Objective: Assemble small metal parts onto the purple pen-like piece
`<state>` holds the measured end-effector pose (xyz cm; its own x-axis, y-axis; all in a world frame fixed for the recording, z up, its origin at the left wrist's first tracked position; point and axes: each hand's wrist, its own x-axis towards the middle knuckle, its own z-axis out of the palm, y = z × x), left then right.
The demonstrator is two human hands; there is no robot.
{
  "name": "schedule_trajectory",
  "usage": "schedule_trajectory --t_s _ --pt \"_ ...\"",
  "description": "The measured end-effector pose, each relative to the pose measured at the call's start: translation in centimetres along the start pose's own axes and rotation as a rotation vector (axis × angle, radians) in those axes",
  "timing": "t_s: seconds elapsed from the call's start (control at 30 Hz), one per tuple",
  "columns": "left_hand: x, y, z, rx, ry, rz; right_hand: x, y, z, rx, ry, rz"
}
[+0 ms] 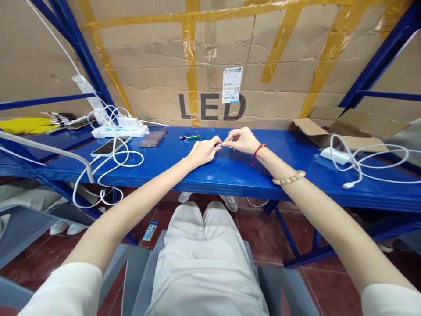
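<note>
Over the blue metal table (158,164), my left hand (204,151) is closed, thumb and fingers pinching at a small shiny piece (219,144). From the other side my right hand (242,140) meets it, its fingertips also pinched together at that spot. The piece is mostly covered by my fingers and too small to name. A red string bracelet and a beaded bracelet (289,178) are on my right wrist and forearm. Just beyond my left hand lie slim green and purple stick-like items (190,138), perhaps pen parts.
On the left are a phone (111,147), a white power strip (120,131) with tangled white cables, and yellow cloth (24,125). To the right, a white adapter (335,156) with a coiled cable lies near an open cardboard box (348,127). A large taped carton (210,52) stands behind.
</note>
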<state>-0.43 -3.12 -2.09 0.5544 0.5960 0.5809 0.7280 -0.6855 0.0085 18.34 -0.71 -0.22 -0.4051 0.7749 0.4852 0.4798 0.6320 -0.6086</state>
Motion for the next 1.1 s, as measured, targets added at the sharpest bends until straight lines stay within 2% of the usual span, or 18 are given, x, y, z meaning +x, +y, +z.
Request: schedule_trajectory --t_s 0.4,0.57,0.77,1.1 --pt "0.0 0.2 0.0 0.046 0.016 0.002 -0.1 -1.5 -0.5 0.162 -0.121 0.363" --pt "0.1 0.3 0.0 0.047 0.018 -0.007 -0.1 -1.8 -0.6 0.221 -0.146 0.472" --pt "0.2 0.5 -0.1 0.037 0.01 -0.014 0.1 -1.3 -0.7 0.323 -0.183 0.56" --pt "0.4 0.4 0.0 0.029 0.016 -0.037 0.5 -0.9 -0.5 0.422 -0.191 0.614"
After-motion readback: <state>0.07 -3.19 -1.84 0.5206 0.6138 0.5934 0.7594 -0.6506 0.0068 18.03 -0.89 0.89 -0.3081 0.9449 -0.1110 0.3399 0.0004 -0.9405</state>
